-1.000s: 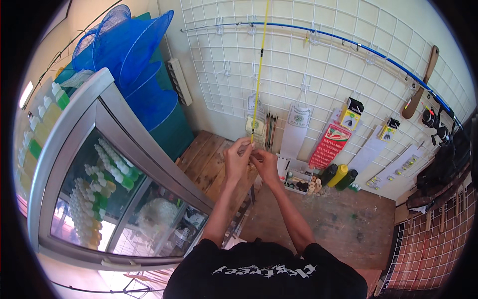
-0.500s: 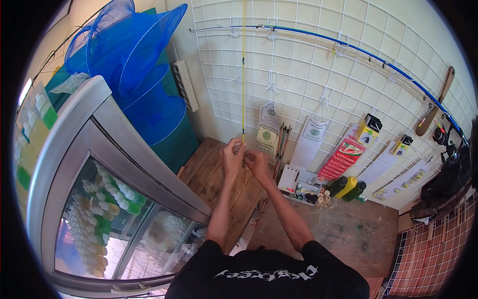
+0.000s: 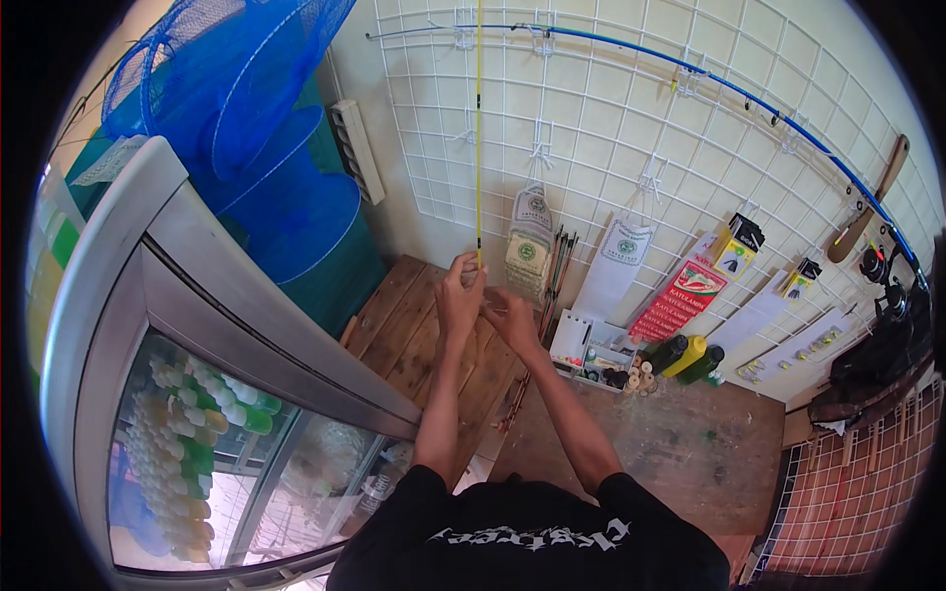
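Note:
A thin yellow fishing rod (image 3: 479, 158) with dark bands stands upright in front of me, its upper end running out of the picture. My left hand (image 3: 457, 300) is closed around its lower part, fingertips pointing up. Just to the right and slightly lower, my right hand (image 3: 511, 319) has its fingers pinched together close to the left hand. Whatever lies between the right fingers is too small to make out. Both hands are held above the brown wooden planks (image 3: 404, 335).
A glass-doored display cabinet (image 3: 286, 345) stands close on my left, below blue netting (image 3: 286, 197). Ahead, a white wire grid (image 3: 601, 128) carries a blue fishing rod (image 3: 631, 47) and hanging packets. A divided box (image 3: 581, 345) and several bottles (image 3: 687, 357) stand on the table (image 3: 641, 453).
The view has shifted a little, so the cabinet and netting sit further left. Both hands stay close together at the yellow rod, with the left still gripping it.

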Tool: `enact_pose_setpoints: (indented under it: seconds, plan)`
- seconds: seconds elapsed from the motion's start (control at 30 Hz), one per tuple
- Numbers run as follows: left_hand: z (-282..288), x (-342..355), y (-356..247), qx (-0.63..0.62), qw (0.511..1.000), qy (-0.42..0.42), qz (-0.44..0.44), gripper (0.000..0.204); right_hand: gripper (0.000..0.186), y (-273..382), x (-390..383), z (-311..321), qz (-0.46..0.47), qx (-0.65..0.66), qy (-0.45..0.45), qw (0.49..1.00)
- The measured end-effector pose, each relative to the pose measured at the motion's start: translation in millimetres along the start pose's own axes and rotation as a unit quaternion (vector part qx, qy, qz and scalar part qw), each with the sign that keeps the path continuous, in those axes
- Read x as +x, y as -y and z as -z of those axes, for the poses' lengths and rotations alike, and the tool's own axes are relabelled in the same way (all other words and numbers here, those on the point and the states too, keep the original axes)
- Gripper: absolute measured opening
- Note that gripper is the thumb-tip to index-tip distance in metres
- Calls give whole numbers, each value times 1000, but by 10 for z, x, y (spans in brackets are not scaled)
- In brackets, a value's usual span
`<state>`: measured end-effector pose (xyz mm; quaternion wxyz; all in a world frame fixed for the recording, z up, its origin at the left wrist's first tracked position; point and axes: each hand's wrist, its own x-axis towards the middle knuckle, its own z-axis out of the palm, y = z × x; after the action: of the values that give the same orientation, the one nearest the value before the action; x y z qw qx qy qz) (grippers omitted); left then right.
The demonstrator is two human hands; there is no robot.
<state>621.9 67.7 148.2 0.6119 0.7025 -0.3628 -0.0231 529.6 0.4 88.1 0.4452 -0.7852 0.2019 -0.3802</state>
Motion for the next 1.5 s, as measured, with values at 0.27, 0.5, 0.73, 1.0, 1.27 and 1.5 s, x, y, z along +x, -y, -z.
enact_pose_setpoints:
  seconds: [0.27,0.5,0.73,1.0,1.27,1.5]
  plan:
    - [4,-34,-33,24,999,5,-36,36,26,-100,-551,224,-107,-24,43,993]
    - [-29,-155,-134,-36,999,-15,-8,47,23,-468,-1015,378,-137,-2,21,990]
    - [-109,-344,-261,64,988,-103,-90,54,21,-715,-1426,529,-193,-16,37,980]
    - [-263,-565,-291,128,975,-102,-149,48,18,-956,-1702,555,-211,18,23,977]
    - [-481,-836,-97,91,982,-73,-152,30,19,-1108,-1871,560,-248,19,47,968]
    - [-744,-916,346,-49,995,78,36,13,16,-1174,-2140,609,-266,16,46,963]
